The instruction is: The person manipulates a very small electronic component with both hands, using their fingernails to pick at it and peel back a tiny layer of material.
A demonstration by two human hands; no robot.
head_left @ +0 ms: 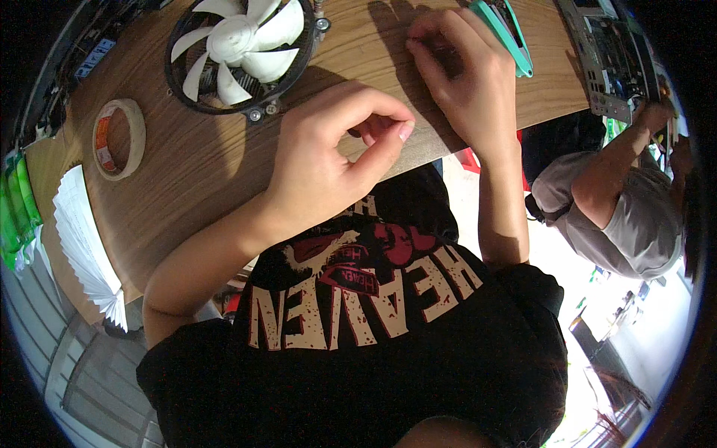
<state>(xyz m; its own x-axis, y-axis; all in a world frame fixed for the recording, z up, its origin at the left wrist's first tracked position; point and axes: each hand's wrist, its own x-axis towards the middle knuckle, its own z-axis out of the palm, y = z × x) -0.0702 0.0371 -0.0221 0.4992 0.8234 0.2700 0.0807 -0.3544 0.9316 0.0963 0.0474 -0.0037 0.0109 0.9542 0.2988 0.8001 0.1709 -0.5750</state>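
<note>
Lying beyond and left of the hands (pixel 317 145) (pixel 478 86) is a white-bladed fan (pixel 230 41).

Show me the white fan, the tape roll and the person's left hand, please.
White fan (pixel 229 41), head view: its central hub.
Tape roll (pixel 138 140), head view: right side of its ring.
Left hand (pixel 317 148), head view: middle of the hand.

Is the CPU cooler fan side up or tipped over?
The CPU cooler is fan side up: its white blades and hub face the camera.
</note>
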